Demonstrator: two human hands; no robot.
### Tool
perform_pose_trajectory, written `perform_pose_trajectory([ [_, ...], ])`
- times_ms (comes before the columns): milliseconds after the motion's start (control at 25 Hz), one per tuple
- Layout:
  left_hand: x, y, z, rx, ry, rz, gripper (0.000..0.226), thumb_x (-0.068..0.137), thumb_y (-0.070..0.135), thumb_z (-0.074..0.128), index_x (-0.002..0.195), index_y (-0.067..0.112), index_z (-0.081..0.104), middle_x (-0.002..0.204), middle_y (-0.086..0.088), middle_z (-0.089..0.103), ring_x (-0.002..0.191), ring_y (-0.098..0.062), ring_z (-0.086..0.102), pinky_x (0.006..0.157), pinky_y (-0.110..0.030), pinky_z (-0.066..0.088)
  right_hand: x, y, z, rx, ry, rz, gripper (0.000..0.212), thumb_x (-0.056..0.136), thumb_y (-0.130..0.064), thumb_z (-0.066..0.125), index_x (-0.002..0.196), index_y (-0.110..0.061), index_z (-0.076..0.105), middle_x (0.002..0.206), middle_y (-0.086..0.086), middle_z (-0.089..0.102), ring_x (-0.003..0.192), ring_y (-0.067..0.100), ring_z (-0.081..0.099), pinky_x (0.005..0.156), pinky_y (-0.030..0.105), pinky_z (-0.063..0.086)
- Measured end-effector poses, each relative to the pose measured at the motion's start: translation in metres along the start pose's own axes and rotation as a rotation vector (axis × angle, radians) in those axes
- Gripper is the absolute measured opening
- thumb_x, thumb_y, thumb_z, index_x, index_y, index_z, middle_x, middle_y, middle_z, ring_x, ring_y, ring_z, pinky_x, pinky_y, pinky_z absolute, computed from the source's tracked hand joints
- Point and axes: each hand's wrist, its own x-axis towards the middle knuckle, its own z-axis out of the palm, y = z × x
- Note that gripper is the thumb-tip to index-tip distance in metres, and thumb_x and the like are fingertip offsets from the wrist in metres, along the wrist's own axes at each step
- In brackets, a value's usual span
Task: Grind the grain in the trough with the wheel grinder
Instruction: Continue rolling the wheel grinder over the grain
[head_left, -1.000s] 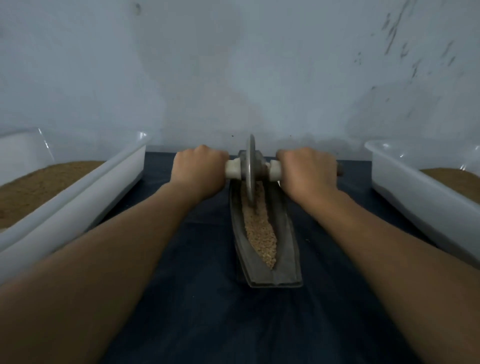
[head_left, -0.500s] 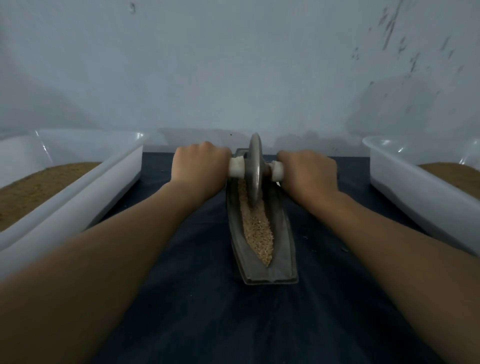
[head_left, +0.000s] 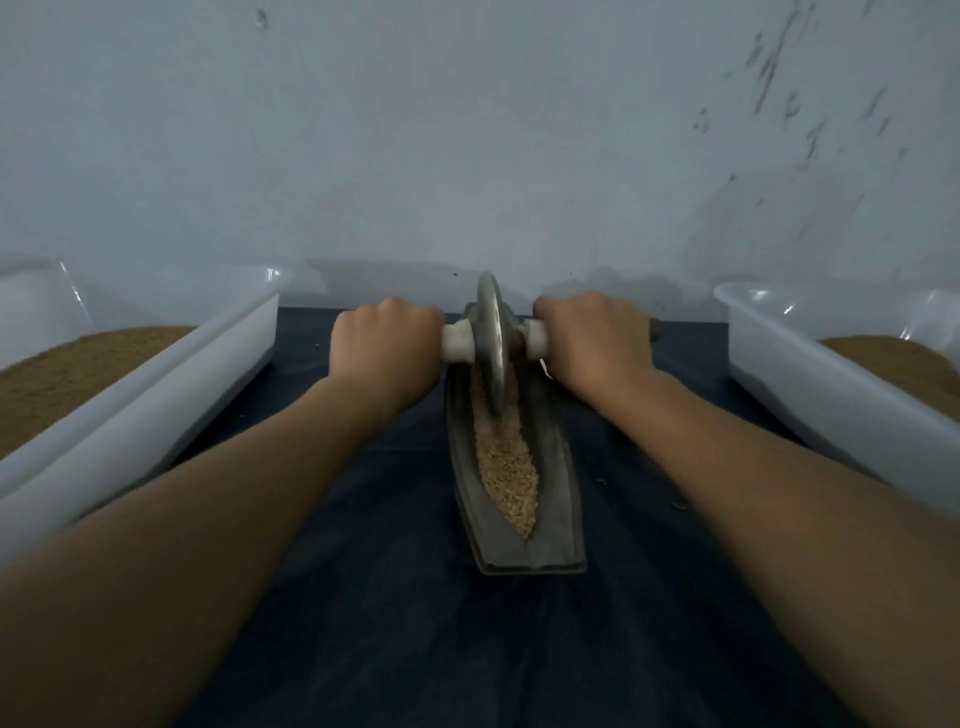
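Note:
A narrow, boat-shaped grey trough (head_left: 558, 499) lies lengthwise on the dark cloth, filled with pale brown grain (head_left: 508, 467). The metal wheel grinder (head_left: 491, 343) stands upright in the trough's far half, its rim down in the grain. A white axle handle sticks out on each side of the disc. My left hand (head_left: 384, 351) grips the left handle. My right hand (head_left: 592, 343) grips the right handle. Both arms reach straight forward.
A white plastic tub (head_left: 171, 379) with brown ground material stands at the left. A second white tub (head_left: 810, 384) with the same material stands at the right. A pale wall rises just behind the trough. Dark blue cloth (head_left: 415, 623) covers the table.
The wheel has rolled a little along the far half of the trough, with both hands still on the handles. The view has shifted slightly.

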Motion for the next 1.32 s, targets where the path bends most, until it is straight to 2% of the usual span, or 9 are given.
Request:
perform_pose_trajectory([
  [280, -0.037, -0.018, -0.007, 0.061, 0.210, 0.262, 0.041, 0.053, 0.031, 0.077, 0.068, 0.030, 0.039, 0.057, 0.011, 0.008, 0.045, -0.009, 0.002, 0.046, -0.018, 0.006, -0.065, 0.029, 0.002, -0.063, 0.246, -0.187, 0.036, 0.060, -0.032, 0.074, 0.075, -0.031, 0.040, 0.057, -0.013, 0.012, 0.046, 0.014, 0.014, 0.048, 0.018, 0.007],
  [400, -0.014, -0.004, -0.002, 0.101, 0.109, 0.166, 0.017, 0.075, 0.027, 0.070, 0.080, 0.025, 0.053, 0.059, 0.004, 0.037, 0.046, -0.020, 0.039, 0.046, -0.026, 0.022, -0.036, 0.014, 0.014, -0.017, 0.128, -0.061, 0.021, 0.080, -0.031, 0.071, 0.086, -0.028, 0.052, 0.065, -0.006, 0.051, 0.056, 0.026, 0.050, 0.048, 0.027, 0.029],
  [520, 0.013, 0.002, -0.008, 0.044, -0.058, 0.090, 0.017, 0.090, 0.027, 0.059, 0.106, 0.024, 0.063, 0.096, -0.006, 0.063, 0.086, -0.033, 0.064, 0.062, -0.035, 0.039, -0.001, 0.009, 0.008, 0.033, -0.059, 0.018, 0.012, 0.092, -0.030, 0.064, 0.101, -0.026, 0.059, 0.094, 0.007, 0.066, 0.087, 0.033, 0.064, 0.063, 0.035, 0.040],
  [640, -0.014, -0.009, -0.014, 0.035, -0.027, 0.204, 0.016, 0.079, 0.031, 0.067, 0.095, 0.026, 0.063, 0.076, 0.000, 0.054, 0.061, -0.024, 0.054, 0.053, -0.031, 0.033, -0.031, 0.019, 0.003, -0.003, 0.020, -0.117, 0.018, 0.082, -0.036, 0.069, 0.088, -0.033, 0.052, 0.070, -0.008, 0.052, 0.062, 0.023, 0.054, 0.051, 0.029, 0.037],
  [760, -0.043, -0.018, -0.013, 0.057, 0.198, 0.287, 0.028, 0.054, 0.029, 0.077, 0.068, 0.028, 0.052, 0.055, 0.009, 0.012, 0.043, -0.011, 0.005, 0.046, -0.019, 0.006, -0.065, 0.026, 0.000, -0.037, 0.224, -0.169, 0.032, 0.061, -0.038, 0.065, 0.074, -0.034, 0.037, 0.057, -0.015, 0.013, 0.046, 0.003, 0.011, 0.047, 0.017, 0.008],
  [880, -0.021, -0.013, 0.002, 0.090, 0.103, 0.200, 0.019, 0.072, 0.028, 0.069, 0.075, 0.028, 0.051, 0.058, 0.003, 0.038, 0.044, -0.022, 0.037, 0.046, -0.025, 0.023, -0.039, 0.011, 0.009, -0.058, 0.126, -0.069, 0.018, 0.078, -0.036, 0.067, 0.085, -0.031, 0.051, 0.063, -0.008, 0.050, 0.054, 0.026, 0.053, 0.049, 0.024, 0.022],
  [960, 0.006, -0.006, 0.003, 0.018, 0.000, 0.097, 0.009, 0.086, 0.029, 0.059, 0.095, 0.026, 0.061, 0.087, -0.005, 0.062, 0.077, -0.033, 0.063, 0.059, -0.033, 0.038, -0.008, 0.001, 0.011, -0.010, 0.027, 0.024, 0.011, 0.089, -0.028, 0.062, 0.100, -0.027, 0.062, 0.092, 0.004, 0.069, 0.086, 0.034, 0.067, 0.060, 0.032, 0.036],
  [1120, 0.005, -0.010, -0.007, -0.010, -0.100, 0.181, 0.011, 0.085, 0.030, 0.061, 0.096, 0.028, 0.062, 0.080, 0.001, 0.055, 0.071, -0.026, 0.058, 0.058, -0.034, 0.037, -0.010, 0.013, -0.004, 0.036, -0.104, -0.092, 0.012, 0.088, -0.029, 0.066, 0.098, -0.034, 0.061, 0.089, -0.001, 0.063, 0.083, 0.028, 0.064, 0.061, 0.031, 0.037],
  [1320, -0.030, -0.021, -0.007, 0.085, 0.164, 0.329, 0.029, 0.056, 0.031, 0.077, 0.070, 0.029, 0.052, 0.055, 0.010, 0.016, 0.041, -0.013, 0.014, 0.046, -0.018, 0.008, -0.061, 0.026, 0.000, 0.019, 0.208, -0.180, 0.034, 0.058, -0.033, 0.075, 0.072, -0.034, 0.045, 0.059, -0.016, 0.009, 0.047, 0.002, 0.011, 0.050, 0.017, 0.003],
])
